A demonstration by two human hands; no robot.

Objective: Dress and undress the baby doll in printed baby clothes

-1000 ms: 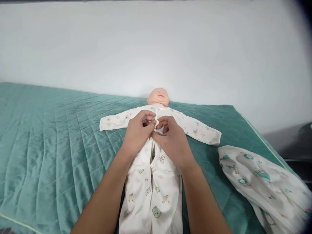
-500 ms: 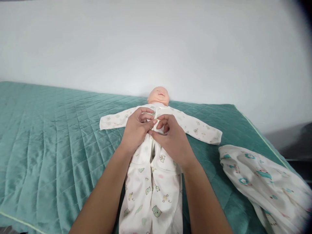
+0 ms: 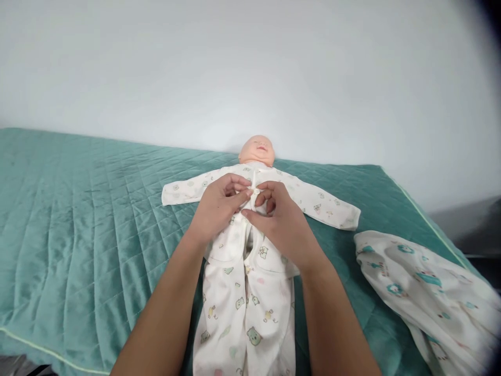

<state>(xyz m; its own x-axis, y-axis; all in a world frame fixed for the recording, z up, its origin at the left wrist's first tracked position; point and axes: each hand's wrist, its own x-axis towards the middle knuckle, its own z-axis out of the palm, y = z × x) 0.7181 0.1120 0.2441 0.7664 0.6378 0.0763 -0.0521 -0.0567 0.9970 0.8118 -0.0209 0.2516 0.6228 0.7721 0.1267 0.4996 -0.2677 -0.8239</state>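
Note:
A baby doll lies on its back, dressed in a white printed baby top with its sleeves spread wide. Matching printed pants cover the lower part. At the chest, my left hand is closed, its thumb and fingers pinching the top's front edge. My right hand faces it across the front opening, fingers curled on the cloth beside a small pale button, its thumb lower down. Below my hands, the front edges part in a narrow gap.
A green quilted bedcover lies under everything. To the right rests a bunched white printed cloth, near one sleeve cuff. A pale wall rises just behind the doll's head.
The fingers of my right hand have drawn slightly away from my left thumb, and the button now shows between my hands. The whole view has shifted a little.

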